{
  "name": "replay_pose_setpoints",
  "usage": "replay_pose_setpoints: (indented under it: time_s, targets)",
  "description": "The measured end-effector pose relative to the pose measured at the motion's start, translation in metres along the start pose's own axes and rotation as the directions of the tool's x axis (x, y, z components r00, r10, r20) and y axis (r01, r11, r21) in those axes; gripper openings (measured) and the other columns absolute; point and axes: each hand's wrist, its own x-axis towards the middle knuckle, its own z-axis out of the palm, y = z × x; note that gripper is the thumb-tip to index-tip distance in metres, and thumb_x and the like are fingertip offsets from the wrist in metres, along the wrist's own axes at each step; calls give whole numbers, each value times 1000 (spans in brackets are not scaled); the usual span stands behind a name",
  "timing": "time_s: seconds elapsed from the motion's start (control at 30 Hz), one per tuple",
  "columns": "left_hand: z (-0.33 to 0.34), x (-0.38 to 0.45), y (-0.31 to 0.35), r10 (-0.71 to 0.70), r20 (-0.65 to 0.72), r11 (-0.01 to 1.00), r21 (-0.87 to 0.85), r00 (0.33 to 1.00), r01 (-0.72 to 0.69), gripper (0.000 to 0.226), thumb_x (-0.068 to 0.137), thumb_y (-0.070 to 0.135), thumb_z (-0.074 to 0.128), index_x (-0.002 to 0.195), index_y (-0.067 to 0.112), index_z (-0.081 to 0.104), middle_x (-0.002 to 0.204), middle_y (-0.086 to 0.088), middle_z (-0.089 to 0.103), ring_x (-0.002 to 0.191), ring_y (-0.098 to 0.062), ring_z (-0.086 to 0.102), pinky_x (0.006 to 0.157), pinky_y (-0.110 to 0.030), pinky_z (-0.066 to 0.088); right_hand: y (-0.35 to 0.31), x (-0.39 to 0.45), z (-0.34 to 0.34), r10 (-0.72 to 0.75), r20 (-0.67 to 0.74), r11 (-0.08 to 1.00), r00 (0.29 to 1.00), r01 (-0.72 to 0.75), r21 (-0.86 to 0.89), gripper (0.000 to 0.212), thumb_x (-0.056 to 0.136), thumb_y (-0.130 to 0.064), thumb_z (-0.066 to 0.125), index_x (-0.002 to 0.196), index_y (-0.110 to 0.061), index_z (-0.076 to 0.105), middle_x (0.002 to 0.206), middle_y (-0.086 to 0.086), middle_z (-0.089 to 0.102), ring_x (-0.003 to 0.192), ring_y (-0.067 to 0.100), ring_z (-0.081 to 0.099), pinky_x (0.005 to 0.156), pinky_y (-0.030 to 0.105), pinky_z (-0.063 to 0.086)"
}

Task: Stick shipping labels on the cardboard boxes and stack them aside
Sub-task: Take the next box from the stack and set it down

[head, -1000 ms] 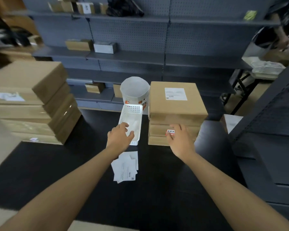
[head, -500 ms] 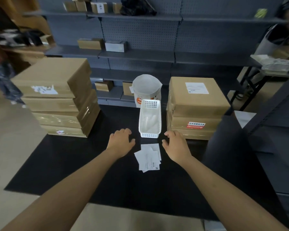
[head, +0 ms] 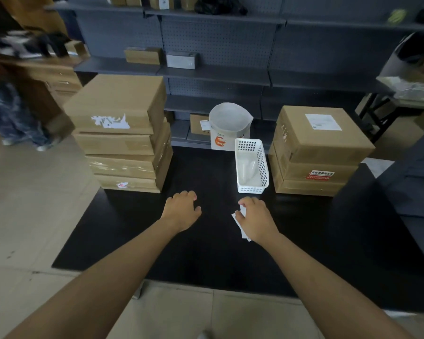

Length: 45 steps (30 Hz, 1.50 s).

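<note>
A small pile of white shipping labels [head: 238, 217] lies on the black table [head: 206, 250], mostly hidden under my right hand [head: 256, 220]. That hand's curled fingers pinch the labels' upper edge. My left hand [head: 182, 209] rests beside it on the table, fingers loosely curled and holding nothing. A stack of several cardboard boxes [head: 123, 135] stands at the left, with torn white label remains on the top box. At the right stands a stack of three boxes [head: 316, 152]; its top box bears a white label [head: 323, 122].
A white perforated basket [head: 263, 167] sits between the stacks, with a white bucket-like bag [head: 229, 127] behind it. Grey shelving [head: 218, 74] with small boxes lines the back. A person [head: 12, 113] stands at far left. A dark cabinet [head: 416, 182] borders the right.
My right hand left the right stack's front and came down onto the labels, now pinching them. My left hand drew back from the basket to the table.
</note>
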Motion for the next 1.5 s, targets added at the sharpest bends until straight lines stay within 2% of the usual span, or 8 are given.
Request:
replay_pose_setpoints:
  time_s: [0.3, 0.53, 0.9, 1.1, 1.27, 1.33, 1.4, 1.5]
  targets:
    - [-13, -21, -39, -72, -5, 997, 5, 997, 72, 41, 94, 36, 50, 131, 17, 46, 125, -5, 54, 114, -24, 51, 96, -38, 41, -30, 1, 21, -40, 29, 999, 999, 40, 7, 34, 95, -30, 54, 127, -17, 53, 124, 3, 55, 116, 19, 50, 98, 32, 45]
    - [-16, -23, -90, -22, 26, 993, 117, 999, 19, 42, 95, 36, 47, 132, 17, 44, 128, -5, 52, 115, -24, 51, 97, -37, 39, -69, 13, 45, -109, 64, 986, 992, 116, -121, 34, 96, -31, 51, 128, -17, 53, 124, 3, 55, 116, 20, 49, 99, 31, 42]
    - [-48, -1, -211, 110, 49, 982, 152, 993, -117, 40, 94, 35, 48, 128, 14, 49, 128, -6, 55, 117, -25, 51, 97, -37, 39, -184, 37, 105, -63, 132, 980, 989, 87, -181, 35, 97, -29, 47, 129, -17, 50, 126, 3, 53, 115, 21, 46, 98, 32, 39]
    - [-63, 7, -258, 98, 59, 975, 196, 993, -108, 39, 95, 35, 45, 128, 15, 49, 127, -6, 55, 114, -25, 52, 96, -36, 39, -234, 45, 122, -157, 193, 957, 969, 198, -214, 36, 98, -27, 46, 132, -16, 48, 128, 3, 51, 117, 19, 45, 100, 32, 39]
    - [-124, 39, -290, 16, -85, 985, 171, 996, -1, 38, 92, 36, 46, 123, 15, 52, 122, -6, 57, 112, -27, 53, 91, -37, 39, -248, 81, 99, -153, 71, 970, 986, 163, -181, 32, 96, -27, 48, 126, -16, 52, 124, 3, 54, 114, 21, 47, 96, 32, 40]
    - [-162, 53, -303, -83, -223, 996, -9, 971, 83, 33, 90, 36, 49, 113, 13, 58, 111, -7, 61, 101, -27, 57, 83, -36, 44, -253, 106, 84, -94, -60, 991, 994, 88, -103, 27, 94, -27, 52, 117, -16, 58, 117, 4, 58, 110, 22, 51, 92, 34, 44]
    - [-192, 65, -315, -207, -375, 971, -192, 904, 143, 28, 88, 37, 50, 100, 14, 62, 98, -3, 62, 87, -23, 57, 74, -33, 45, -265, 131, 65, 21, -229, 998, 973, -7, 63, 21, 93, -26, 54, 106, -13, 63, 108, 6, 63, 101, 24, 58, 83, 34, 48]
    - [-218, 90, -337, -366, -450, 883, -443, 815, 152, 32, 88, 41, 50, 96, 13, 63, 92, -3, 62, 85, -24, 58, 73, -34, 45, -290, 167, 33, 161, -396, 964, 904, -58, 259, 26, 94, -27, 50, 100, -5, 65, 97, 11, 65, 90, 29, 60, 73, 30, 42]
